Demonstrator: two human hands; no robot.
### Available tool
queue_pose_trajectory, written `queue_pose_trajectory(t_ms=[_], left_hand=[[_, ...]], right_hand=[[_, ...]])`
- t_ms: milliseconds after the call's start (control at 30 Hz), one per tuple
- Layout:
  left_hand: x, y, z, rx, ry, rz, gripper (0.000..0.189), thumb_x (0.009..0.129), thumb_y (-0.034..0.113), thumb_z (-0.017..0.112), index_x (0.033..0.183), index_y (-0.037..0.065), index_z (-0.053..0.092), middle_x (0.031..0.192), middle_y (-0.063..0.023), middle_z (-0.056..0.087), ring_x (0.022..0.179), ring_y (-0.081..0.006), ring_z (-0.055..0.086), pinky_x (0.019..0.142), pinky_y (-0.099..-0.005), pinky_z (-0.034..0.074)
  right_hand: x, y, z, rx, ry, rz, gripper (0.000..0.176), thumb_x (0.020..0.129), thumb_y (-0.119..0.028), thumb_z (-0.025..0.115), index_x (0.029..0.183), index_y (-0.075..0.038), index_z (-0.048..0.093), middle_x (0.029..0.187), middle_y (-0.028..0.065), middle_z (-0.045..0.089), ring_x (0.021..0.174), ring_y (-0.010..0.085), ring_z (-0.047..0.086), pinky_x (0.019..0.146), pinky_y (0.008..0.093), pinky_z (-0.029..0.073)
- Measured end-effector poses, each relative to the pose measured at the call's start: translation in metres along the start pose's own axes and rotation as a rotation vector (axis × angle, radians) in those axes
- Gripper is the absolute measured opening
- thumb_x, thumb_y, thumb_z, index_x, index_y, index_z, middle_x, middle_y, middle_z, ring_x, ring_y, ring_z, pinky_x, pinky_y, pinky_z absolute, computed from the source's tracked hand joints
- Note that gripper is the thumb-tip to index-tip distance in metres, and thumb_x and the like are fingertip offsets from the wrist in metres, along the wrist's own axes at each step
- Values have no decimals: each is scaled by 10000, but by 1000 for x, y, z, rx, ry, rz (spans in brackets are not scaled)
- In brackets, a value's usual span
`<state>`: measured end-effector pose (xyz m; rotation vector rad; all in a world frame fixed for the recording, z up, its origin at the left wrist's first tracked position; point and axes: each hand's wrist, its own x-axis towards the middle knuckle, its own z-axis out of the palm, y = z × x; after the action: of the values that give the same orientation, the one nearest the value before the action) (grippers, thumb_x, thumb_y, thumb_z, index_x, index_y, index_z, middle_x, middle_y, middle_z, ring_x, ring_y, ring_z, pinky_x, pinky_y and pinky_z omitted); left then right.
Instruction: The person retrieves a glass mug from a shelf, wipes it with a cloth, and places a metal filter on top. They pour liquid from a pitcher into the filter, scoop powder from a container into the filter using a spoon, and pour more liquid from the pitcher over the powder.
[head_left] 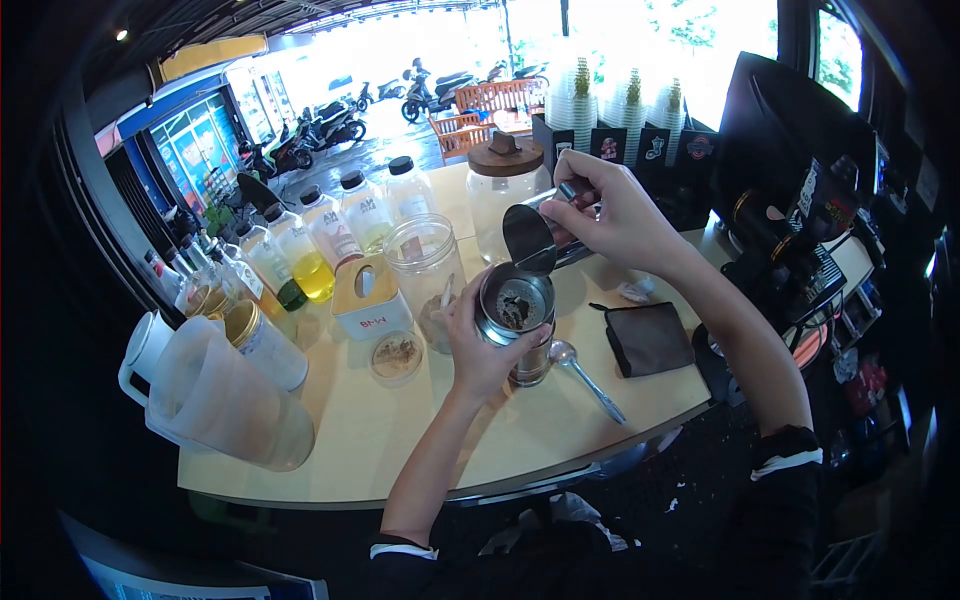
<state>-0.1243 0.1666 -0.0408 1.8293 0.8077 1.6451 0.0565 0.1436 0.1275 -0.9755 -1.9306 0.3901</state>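
My left hand (pixel 485 350) is wrapped round a metal cup (pixel 517 300) with dark, frothy liquid inside, at the middle of the table. In my right hand (pixel 615 215) is a small metal pitcher (pixel 530 238), tilted so that its mouth hangs over the cup's rim. Under the cup, a metallic or glass vessel (pixel 531 368) partly shows; how they join is hidden. A metal spoon (pixel 590 383) lies just right of it. Behind my left hand stands an open clear jar (pixel 420 250) with brown powder low inside.
A round lid with powder (pixel 397 355), a white box (pixel 370 300), a large plastic pitcher (pixel 230 400) and several bottles (pixel 310 265) occupy the left. A wooden-lidded jar (pixel 505 200) stands behind the cup. On the right lie a dark pouch (pixel 648 338) and a black machine (pixel 790 210).
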Motion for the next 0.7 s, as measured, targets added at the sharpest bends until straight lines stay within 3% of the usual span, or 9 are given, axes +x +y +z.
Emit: queue_pose_trajectory(t_ms=[200, 367, 667, 700], left_hand=[[0, 3, 0, 12, 4, -4, 878, 542, 307, 902, 1278, 75, 482, 1153, -74, 575, 1113, -242, 469, 1000, -394, 332], [0, 2, -1, 5, 0, -4, 877, 544, 298, 902, 1280, 74, 480, 1148, -77, 571, 1126, -243, 456, 1004, -394, 329], [0, 5, -1, 17, 3, -10, 879, 550, 309, 901, 1280, 71, 475, 1144, -74, 565, 1134, -254, 439, 1016, -401, 313], [0, 5, -2, 41, -11, 9, 870, 555, 213, 895, 1288, 36, 461, 1186, -96, 549, 1130, -232, 494, 1009, -375, 376]], right_hand=[[0, 0, 2, 36, 2, 2, 214, 844, -89, 639, 824, 22, 457, 644, 75, 533, 621, 105, 619, 540, 265, 473], [4, 5, 2, -67, -5, -76, 230, 831, -131, 648, 823, 8, 466, 595, 72, 504, 541, 117, 523, 512, 286, 406], [4, 3, 4, -2, 1, -55, 227, 836, -139, 648, 824, 5, 473, 591, 76, 511, 546, 119, 535, 514, 284, 412], [4, 4, 4, -2, 1, -55, 227, 836, -139, 648, 824, 5, 473, 591, 76, 511, 546, 119, 535, 514, 284, 412]])
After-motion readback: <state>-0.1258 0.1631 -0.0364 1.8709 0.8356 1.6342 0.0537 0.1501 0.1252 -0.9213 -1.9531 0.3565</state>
